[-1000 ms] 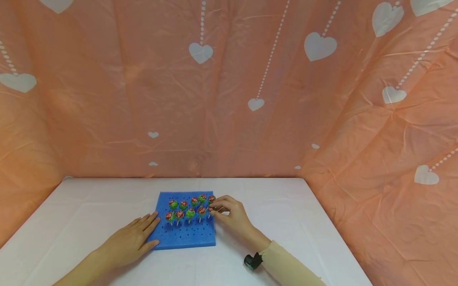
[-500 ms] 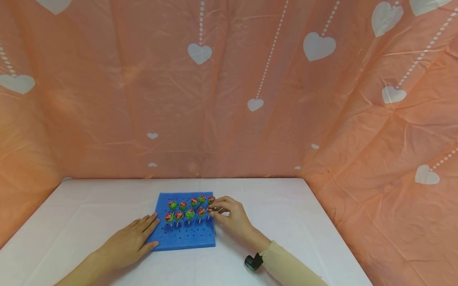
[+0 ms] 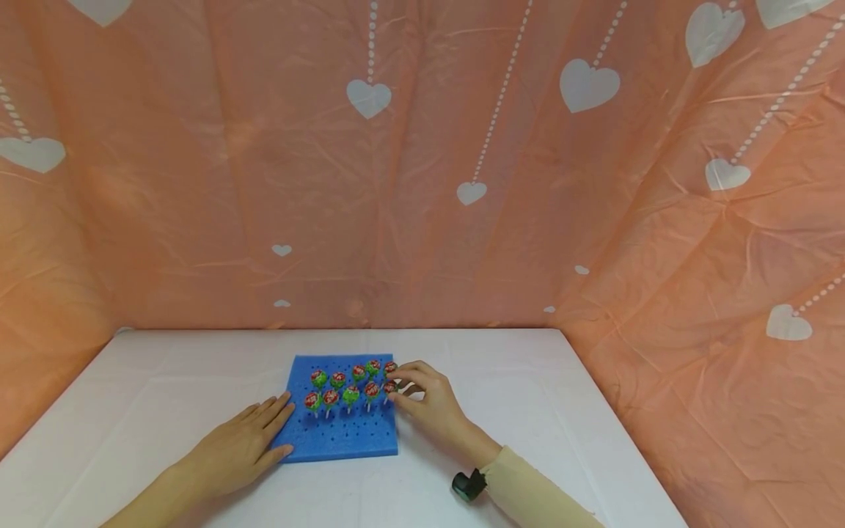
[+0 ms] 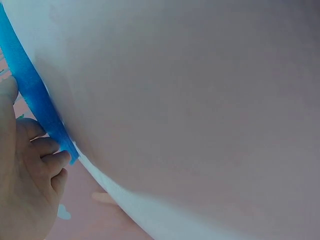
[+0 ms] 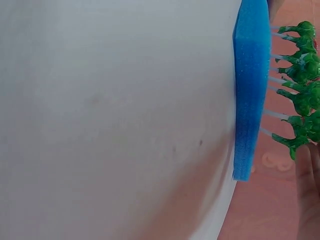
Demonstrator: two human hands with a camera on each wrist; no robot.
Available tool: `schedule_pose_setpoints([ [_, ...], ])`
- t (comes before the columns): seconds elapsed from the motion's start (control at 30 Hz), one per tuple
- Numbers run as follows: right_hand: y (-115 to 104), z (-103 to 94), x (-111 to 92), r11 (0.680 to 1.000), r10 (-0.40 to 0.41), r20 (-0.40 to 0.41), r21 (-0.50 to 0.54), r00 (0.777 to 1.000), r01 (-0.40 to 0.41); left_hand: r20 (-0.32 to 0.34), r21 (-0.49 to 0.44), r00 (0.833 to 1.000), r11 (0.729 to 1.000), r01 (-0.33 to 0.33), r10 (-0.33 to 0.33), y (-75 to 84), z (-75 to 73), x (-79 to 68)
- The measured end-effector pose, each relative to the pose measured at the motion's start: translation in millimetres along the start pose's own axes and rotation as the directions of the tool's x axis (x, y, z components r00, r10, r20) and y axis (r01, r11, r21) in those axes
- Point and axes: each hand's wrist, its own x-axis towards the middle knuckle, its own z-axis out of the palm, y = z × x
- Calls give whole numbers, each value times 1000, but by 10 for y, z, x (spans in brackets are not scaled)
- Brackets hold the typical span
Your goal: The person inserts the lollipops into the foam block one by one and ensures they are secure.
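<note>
A blue foam board [image 3: 343, 442] pierced with small holes lies on the table. Several lollipops in red and green wrappers, such as a front-row lollipop [image 3: 331, 398], stand on white sticks in it in two rows. My left hand [image 3: 240, 447] rests on the board's left edge with fingers straight and spread. Thumb and fingers of my right hand [image 3: 432, 400] pinch the lollipop [image 3: 391, 387] at the right end of the front row. Seen from the side in the right wrist view, green wrappers [image 5: 302, 65] line up above the foam [image 5: 250, 90], with fingertips at the nearest one.
The table [image 3: 502, 389] has a white cover and surrounds the board. Behind and beside it hangs an orange curtain [image 3: 422, 257] printed with white hearts. A small black device [image 3: 468, 485] is at the right wrist, by the beige sleeve.
The right-hand fingers have shifted slightly, and more of the front-right lollipop's head shows between them. My left hand and the foam board keep their places.
</note>
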Motion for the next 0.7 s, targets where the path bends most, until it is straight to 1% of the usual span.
schedule_pose_setpoints([
  [0.47, -2, -36, -11, 1000, -19, -7, -15, 1000, 19, -1, -1, 1000, 1000, 3, -3, 5, -4, 4],
  [0.57, -22, -73, -12, 998, -53, -35, -27, 998, 52, -16, 21, 1000, 1000, 3, -3, 0, -16, 3],
  [0.7, -51, -163, 6, 987, -151, -89, -64, 985, 145, -53, 60, 999, 998, 13, -10, -10, -32, -2],
])
